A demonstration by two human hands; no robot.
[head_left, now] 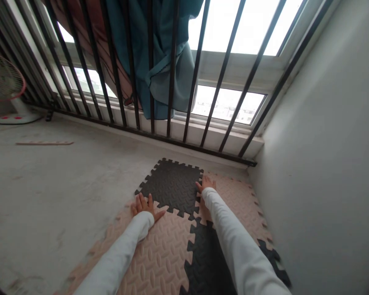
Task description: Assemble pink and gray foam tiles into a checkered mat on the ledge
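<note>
Interlocking foam floor mats cover the floor ahead of me, with a black tile (170, 186) set among beige tiles (160, 256) and a second black tile (206, 262) nearer to me. My left hand (145, 206) lies flat on the beige mat, its fingers spread, with its fingertips next to the black tile's jigsaw edge. My right hand (206, 185) presses down on the beige tile (233, 203) at the far right, touching the seam with the black tile. White sleeves cover both forearms. Neither hand holds anything.
A white wall (310, 164) rises close on the right. Black metal window bars (197, 82) run along the far side, with a teal curtain (160, 53) behind them. A wooden strip (44, 143) lies on the bare concrete floor (49, 196), and a white fan (10, 90) stands at the left.
</note>
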